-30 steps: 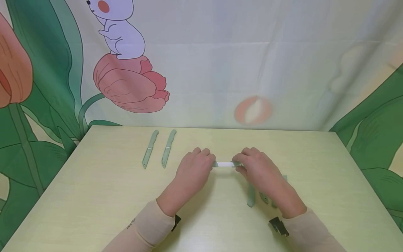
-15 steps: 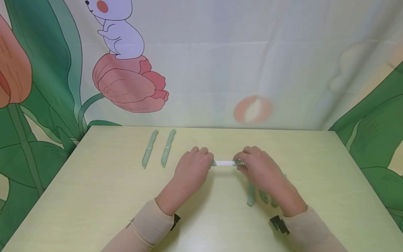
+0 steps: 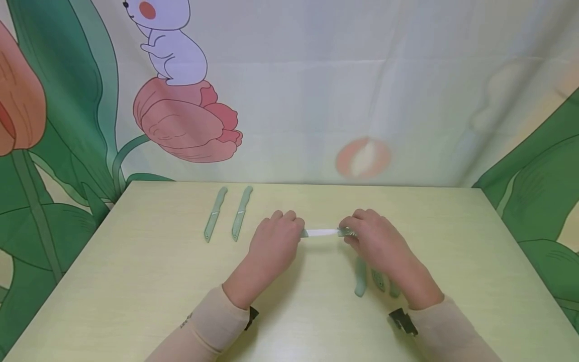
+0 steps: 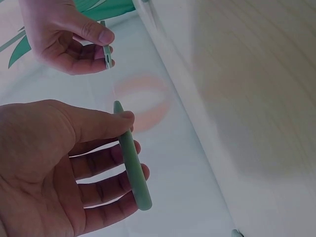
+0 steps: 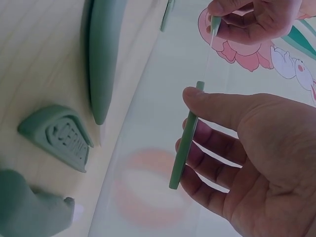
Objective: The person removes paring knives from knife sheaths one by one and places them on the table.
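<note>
My left hand [image 3: 277, 241] grips the green handle [image 4: 132, 168] of a knife, thumb on one side and fingers on the other. The knife's white blade [image 3: 322, 233] points right, level above the table, and shows bare between the two hands. My right hand [image 3: 377, 246] pinches a slim green knife sheath [image 5: 183, 143] between thumb and fingertips. The sheath's slotted mouth faces the blade, and the blade's tip lies right at it in the head view.
Two sheathed green knives [image 3: 215, 214] lie side by side at the table's back left. Below my right forearm are a green handle [image 3: 360, 279], a loose sheath with raised lettering [image 5: 59, 136] and another green piece [image 5: 29, 207]. A printed curtain [image 3: 289, 100] hangs behind the table [image 3: 135, 281].
My hands have drawn slightly apart, the left with the knife moving left and the right with the sheath moving right. More of the white blade shows between them.
</note>
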Demonstrator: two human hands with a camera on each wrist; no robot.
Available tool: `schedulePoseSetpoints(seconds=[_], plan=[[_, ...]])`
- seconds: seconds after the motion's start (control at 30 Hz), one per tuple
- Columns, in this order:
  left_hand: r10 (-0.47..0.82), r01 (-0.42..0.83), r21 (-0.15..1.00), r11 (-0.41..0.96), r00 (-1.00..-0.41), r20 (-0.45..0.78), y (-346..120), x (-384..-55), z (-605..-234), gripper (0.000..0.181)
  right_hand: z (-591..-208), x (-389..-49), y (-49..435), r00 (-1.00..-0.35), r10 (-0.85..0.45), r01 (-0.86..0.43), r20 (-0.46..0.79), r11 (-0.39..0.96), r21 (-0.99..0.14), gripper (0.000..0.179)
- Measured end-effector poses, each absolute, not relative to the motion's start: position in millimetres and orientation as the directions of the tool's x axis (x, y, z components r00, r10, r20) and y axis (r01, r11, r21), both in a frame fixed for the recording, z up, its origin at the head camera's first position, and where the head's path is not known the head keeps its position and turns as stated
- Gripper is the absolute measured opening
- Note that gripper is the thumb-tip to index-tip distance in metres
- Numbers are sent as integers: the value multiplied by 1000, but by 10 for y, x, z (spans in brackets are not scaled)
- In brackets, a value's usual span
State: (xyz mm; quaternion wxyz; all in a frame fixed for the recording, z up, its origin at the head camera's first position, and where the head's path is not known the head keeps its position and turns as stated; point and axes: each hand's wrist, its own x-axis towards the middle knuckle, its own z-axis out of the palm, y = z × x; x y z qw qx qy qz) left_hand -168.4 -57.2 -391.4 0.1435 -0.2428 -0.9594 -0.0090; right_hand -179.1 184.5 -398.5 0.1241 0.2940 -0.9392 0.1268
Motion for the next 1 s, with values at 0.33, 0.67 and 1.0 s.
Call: schedulePoseSetpoints(seconds=[0.33, 0.67, 1.0], plan=[[437, 449, -16, 893, -859, 267, -572, -1672, -3915, 10, -3964, -1801, 1872, -818, -499, -559, 285, 807, -192, 24], [368, 391, 80, 917, -906, 210, -537, -1678, -3895, 7, -3918, -1807, 1896, -895, -421, -445, 147, 848, -286, 23], [253, 262, 282, 923, -965, 70, -458, -1706, -3901, 9, -3855, -1825, 1915, -930, -365, -355, 54, 846, -397, 36]])
